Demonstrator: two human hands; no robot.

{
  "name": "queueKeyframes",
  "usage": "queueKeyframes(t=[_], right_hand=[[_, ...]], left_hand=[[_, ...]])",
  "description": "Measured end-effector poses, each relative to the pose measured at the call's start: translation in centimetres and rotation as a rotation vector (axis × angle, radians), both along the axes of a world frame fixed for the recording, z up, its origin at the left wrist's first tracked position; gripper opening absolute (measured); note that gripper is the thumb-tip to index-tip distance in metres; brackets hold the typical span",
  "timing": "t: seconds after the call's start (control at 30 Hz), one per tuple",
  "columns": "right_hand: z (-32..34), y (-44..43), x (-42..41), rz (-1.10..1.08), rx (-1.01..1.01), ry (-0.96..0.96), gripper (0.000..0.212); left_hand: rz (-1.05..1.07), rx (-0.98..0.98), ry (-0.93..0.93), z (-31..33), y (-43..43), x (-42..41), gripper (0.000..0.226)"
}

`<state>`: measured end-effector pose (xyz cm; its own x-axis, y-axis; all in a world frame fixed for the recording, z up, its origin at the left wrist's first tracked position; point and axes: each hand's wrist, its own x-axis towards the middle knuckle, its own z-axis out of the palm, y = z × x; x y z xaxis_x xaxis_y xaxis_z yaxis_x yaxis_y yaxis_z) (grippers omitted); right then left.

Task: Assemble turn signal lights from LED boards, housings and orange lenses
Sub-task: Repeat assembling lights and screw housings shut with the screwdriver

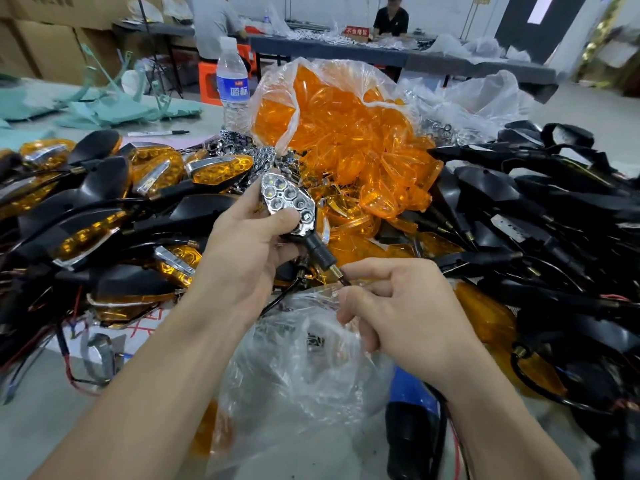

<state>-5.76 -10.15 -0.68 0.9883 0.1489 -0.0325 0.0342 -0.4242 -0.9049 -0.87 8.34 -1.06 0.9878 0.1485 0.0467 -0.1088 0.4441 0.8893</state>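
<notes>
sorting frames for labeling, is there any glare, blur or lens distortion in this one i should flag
Head view: wide-angle bending stretches the forearms and curves the edges; even indoor light, no hard shadows; glare on the clear bag and the chrome LED unit gripped by the left hand, its wire pinched by the right hand; background benches soft.

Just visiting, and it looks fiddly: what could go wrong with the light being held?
The right hand pinches the thin wire at the tip of the stem; a hard tug might strain it. The left hand grips the unfinished light with its chrome reflector uncovered, so it could get smudged.
</notes>
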Motion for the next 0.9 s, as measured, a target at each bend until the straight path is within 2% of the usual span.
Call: queueKeyframes(t=[0.17,0.57,0.67,0.77,0.87,0.9], right_hand=[[0.9,-0.8,0.1,-0.006,-0.055,-0.019,0.019],[1.1,-1.4,0.0,-0.078,-0.193,-0.096,0.036],[0.8,-1.0,-0.2,-0.044,-0.144,-0.168,0.015],[0.3,-0.2,-0.3,0.039,0.019,-0.113,0.034],[-0.3,0.4,-0.3,0.043,0.010,-0.152,0.012],[-0.5,0.3,-0.1,0.026,0.020,-0.156,0.011]], left_hand=[[0.064,-0.008,-0.021,-0.1,-0.9,-0.3,0.060],[0.115,-0.050,-0.021,0.2,-0.9,-0.7,0.055],[0.107,0.006,-0.056,0.3,-0.9,-0.8,0.058],[0.008,0.095,-0.095,0.1,-1.2,-0.9,0.061],[-0.077,0.272,-0.186,-0.4,-1.3,-1.0,0.075],[-0.074,0.361,-0.232,-0.5,-1.2,-1.0,0.082]])
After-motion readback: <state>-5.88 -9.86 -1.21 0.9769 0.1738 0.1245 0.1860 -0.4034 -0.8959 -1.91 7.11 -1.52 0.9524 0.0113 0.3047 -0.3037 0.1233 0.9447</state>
